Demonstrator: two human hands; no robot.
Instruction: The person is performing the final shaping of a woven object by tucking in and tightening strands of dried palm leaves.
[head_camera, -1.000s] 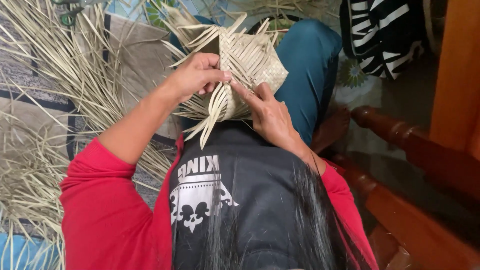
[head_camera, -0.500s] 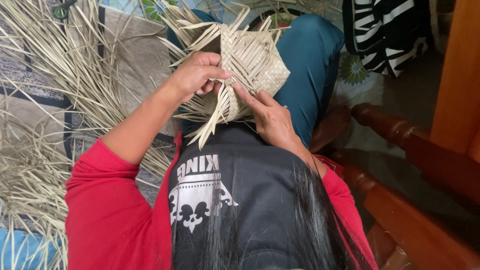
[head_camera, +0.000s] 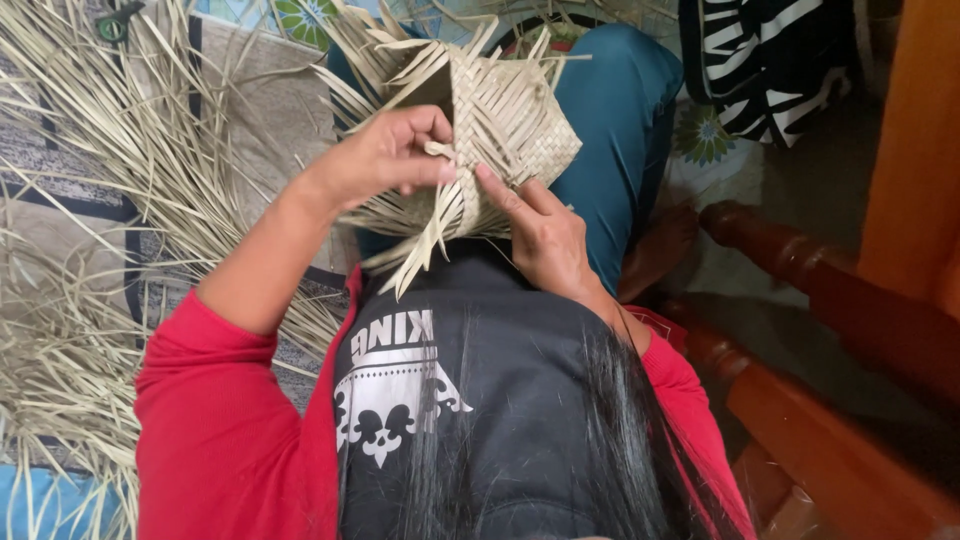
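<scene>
A half-woven basket of pale dried leaf strips (head_camera: 510, 125) rests on my lap, loose strip ends sticking out at its top and hanging down at its near edge. My left hand (head_camera: 385, 160) grips the basket's left side and pinches a strip end between thumb and fingers. My right hand (head_camera: 545, 235) is under the basket's near edge, its forefinger pressed against the weave beside the left thumb. I wear a red-sleeved dark shirt and teal trousers (head_camera: 625, 130).
Heaps of loose dried leaf strips (head_camera: 110, 210) cover the patterned mat on the left. A wooden chair frame (head_camera: 830, 330) stands at the right, with a black-and-white striped cloth (head_camera: 770, 60) above it. A small green tool (head_camera: 115, 20) lies top left.
Both hands shifted slightly along the basket's near edge; the left hand's fingers have closed tighter on a strip end, and the basket tilted a little.
</scene>
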